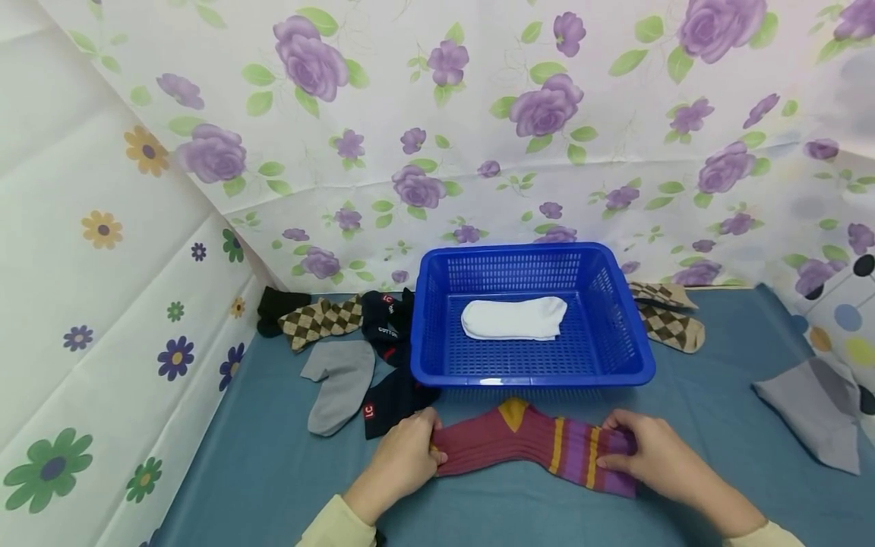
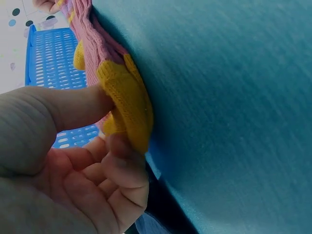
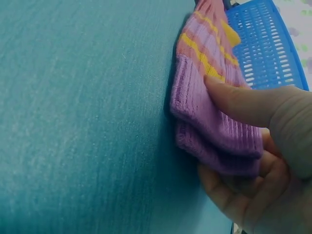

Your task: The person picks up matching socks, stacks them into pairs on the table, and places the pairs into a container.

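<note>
A pair of maroon socks (image 1: 478, 441) with yellow heels and toes and purple striped cuffs is stretched sideways in front of the basket, one sock on the other. My left hand (image 1: 408, 450) pinches the yellow toes (image 2: 127, 100) between thumb and fingers. At the other end, my right hand (image 1: 649, 456) grips the purple cuffs (image 3: 219, 122), thumb on top and fingers beneath; both cuff edges show in the right wrist view. Behind the socks stands a blue plastic basket (image 1: 533, 380) with white socks (image 1: 514, 318) lying inside.
Left of the basket lie grey socks (image 1: 342, 384), black socks with red labels (image 1: 396, 403), a brown checkered sock (image 1: 321, 319) and a dark bundle (image 1: 276, 311). More checkered socks (image 1: 670, 323) lie right of it. A grey cloth piece (image 1: 816, 414) rests at the far right.
</note>
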`<state>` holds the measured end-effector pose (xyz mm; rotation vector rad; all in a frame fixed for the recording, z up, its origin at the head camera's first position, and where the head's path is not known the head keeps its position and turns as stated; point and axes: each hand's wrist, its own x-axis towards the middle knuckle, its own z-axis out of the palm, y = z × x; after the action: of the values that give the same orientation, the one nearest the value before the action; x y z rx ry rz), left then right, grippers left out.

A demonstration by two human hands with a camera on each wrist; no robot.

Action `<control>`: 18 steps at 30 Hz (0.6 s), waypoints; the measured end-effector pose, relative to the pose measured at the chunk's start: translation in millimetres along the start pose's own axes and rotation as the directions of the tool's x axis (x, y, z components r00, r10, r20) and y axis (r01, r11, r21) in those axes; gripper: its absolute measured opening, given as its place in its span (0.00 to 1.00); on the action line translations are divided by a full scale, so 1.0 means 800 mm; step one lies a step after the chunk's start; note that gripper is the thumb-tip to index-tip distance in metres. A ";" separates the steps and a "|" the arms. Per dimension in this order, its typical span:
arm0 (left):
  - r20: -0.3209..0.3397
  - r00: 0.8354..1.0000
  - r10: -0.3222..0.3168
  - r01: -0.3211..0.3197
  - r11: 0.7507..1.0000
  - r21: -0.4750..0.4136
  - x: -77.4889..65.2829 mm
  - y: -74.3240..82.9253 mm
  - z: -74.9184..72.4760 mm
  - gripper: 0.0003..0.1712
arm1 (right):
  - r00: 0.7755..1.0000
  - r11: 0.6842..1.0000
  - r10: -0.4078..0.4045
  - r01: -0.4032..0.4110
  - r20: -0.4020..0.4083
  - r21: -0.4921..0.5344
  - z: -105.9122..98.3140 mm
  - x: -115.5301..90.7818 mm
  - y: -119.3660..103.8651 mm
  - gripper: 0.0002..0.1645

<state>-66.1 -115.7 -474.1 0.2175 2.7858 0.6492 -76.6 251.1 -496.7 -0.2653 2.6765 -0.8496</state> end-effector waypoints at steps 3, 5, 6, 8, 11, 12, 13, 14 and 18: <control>0.017 1.000 -0.021 0.021 1.000 -0.012 0.001 0.000 -0.001 0.18 | 1.000 1.000 -0.008 0.009 -0.025 0.011 0.000 -0.002 0.001 0.18; 0.034 0.999 -0.028 0.029 0.999 -0.019 0.001 0.000 0.000 0.15 | 0.999 1.000 0.002 -0.001 -0.036 0.023 0.001 -0.005 0.002 0.17; 0.037 0.999 -0.023 0.024 1.000 -0.020 0.000 0.000 0.000 0.13 | 0.999 1.000 0.009 -0.008 -0.042 0.030 0.001 -0.007 0.002 0.16; 0.035 0.999 0.000 0.001 1.000 -0.019 -0.002 -0.001 0.001 0.10 | 0.999 0.998 0.022 -0.020 -0.049 0.053 0.002 -0.011 0.003 0.16; -0.002 0.999 0.053 -0.053 0.998 -0.025 -0.005 -0.004 0.002 0.09 | 0.998 0.997 0.002 0.003 -0.060 0.082 0.003 -0.016 0.003 0.15; -0.016 0.997 0.071 -0.072 0.997 -0.037 -0.006 -0.005 0.002 0.09 | 0.998 0.995 -0.007 0.014 -0.068 0.094 0.003 -0.017 0.004 0.14; -0.028 0.996 0.086 -0.088 0.995 -0.055 -0.006 -0.007 0.002 0.09 | 0.997 0.994 -0.019 0.027 -0.077 0.105 0.003 -0.018 0.004 0.14; -0.039 0.994 0.099 -0.102 0.991 -0.081 -0.007 -0.008 0.001 0.08 | 0.995 0.993 -0.033 0.044 -0.092 0.114 0.004 -0.019 0.004 0.14; -0.059 0.990 0.132 -0.141 0.969 -0.203 -0.008 -0.010 -0.004 0.06 | 0.980 0.986 -0.098 0.118 -0.171 0.114 0.004 -0.022 0.004 0.15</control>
<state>-61.8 -125.5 -473.7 0.3578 2.7377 0.9819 -59.3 257.1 -496.9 -0.3271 2.7668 -1.1117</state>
